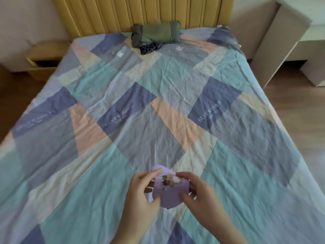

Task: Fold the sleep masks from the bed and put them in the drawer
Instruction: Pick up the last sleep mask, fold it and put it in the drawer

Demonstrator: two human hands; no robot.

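Folded lilac sleep mask [169, 194], printed front

Two bare hands and forearms are seen entering from 6 o'clock: left hand [140, 189] at roughly 7 o'clock, right hand [198, 189] at roughly 5 o'clock. No sleeves are visible; forearms are uncovered up to the frame edge. No rings, watch, bracelets or gloves can be made out. Nails appear short and unpainted, though detail is softened by blur. No other part of the person is shown.
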